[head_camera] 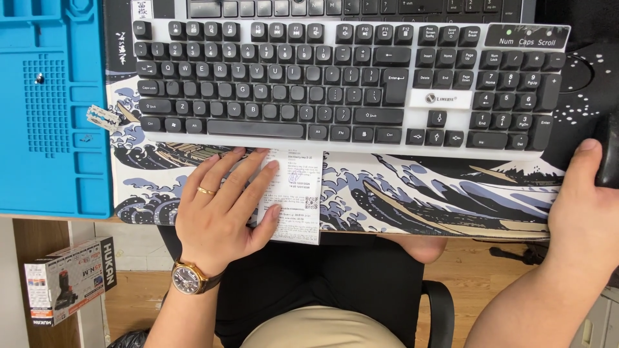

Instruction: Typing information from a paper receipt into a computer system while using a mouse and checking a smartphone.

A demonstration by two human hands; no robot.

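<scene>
1. Left hand (222,203) lies flat, fingers spread, on a paper slip (293,193) at the worktop's front edge.
2. Right hand (583,212) clasps a black object (608,154) at the right edge.
3. Keyboard (348,84) sits behind the slip.

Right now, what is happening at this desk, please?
A person sits at a desk. The left hand lies flat on a white paper slip, pressing it onto the wave-pattern desk mat just below the black-and-white keyboard. The right hand grips a dark object at the mat's right edge; it is mostly out of frame. A razor blade rests beside the blue silicone work mat.
</scene>
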